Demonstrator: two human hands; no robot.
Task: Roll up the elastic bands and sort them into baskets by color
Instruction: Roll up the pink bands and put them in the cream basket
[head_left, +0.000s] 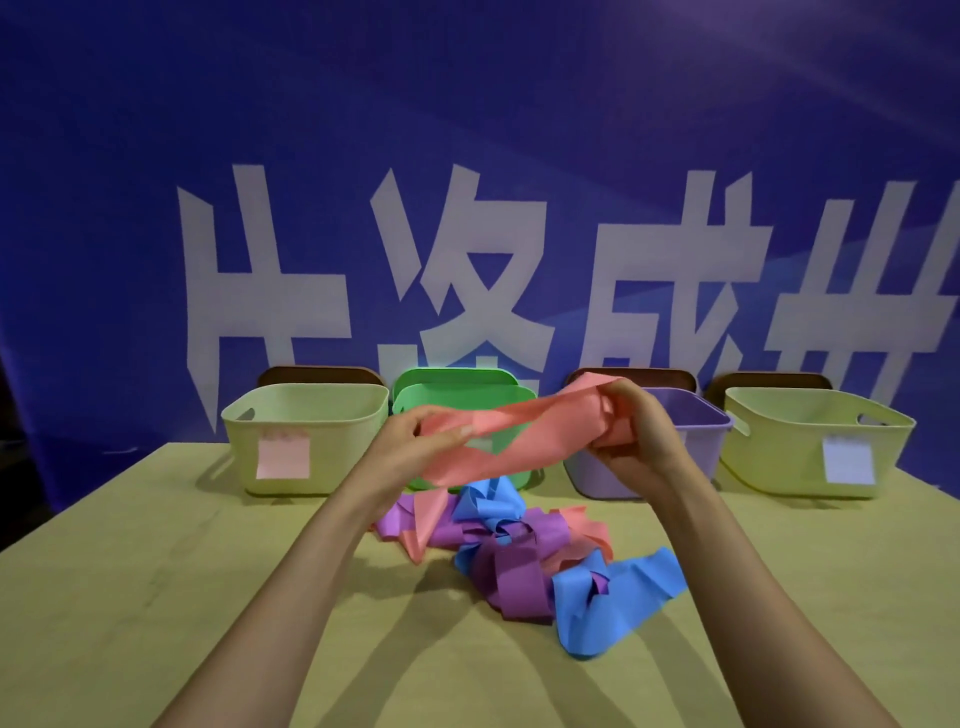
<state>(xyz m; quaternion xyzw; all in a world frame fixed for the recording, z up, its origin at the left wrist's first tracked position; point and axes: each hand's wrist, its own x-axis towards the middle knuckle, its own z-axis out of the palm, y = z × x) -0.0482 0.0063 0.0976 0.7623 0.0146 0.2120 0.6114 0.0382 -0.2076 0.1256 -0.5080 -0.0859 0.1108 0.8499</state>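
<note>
We found the pink band (498, 423) held up in the air between the two hands, above the tangled pile of bands (519, 545) on the bench (156, 571) and in front of the row of baskets. Its long axis ran left to right, rising a little toward the right hand (636, 431). There the fingers (621, 397) were curled round a bunched end. The left hand (410, 441) pinched the other end between thumb and fingers, with the strip sagging and twisted between them.

We judged that the roll would grow from the right-hand end, so the flat length to be wound in lay to the left of those fingers. The yellow basket (337, 467) bearing a pink note (283, 457) stood at the far left of the row, nearer the left hand and well apart from the right.

We could not see how much was already rolled, since the right fingers covered it. The band hid the front of the green basket (457, 384), and the right hand hid part of the purple basket (691, 415). Any labels there escaped us, as did the baskets' contents.
</note>
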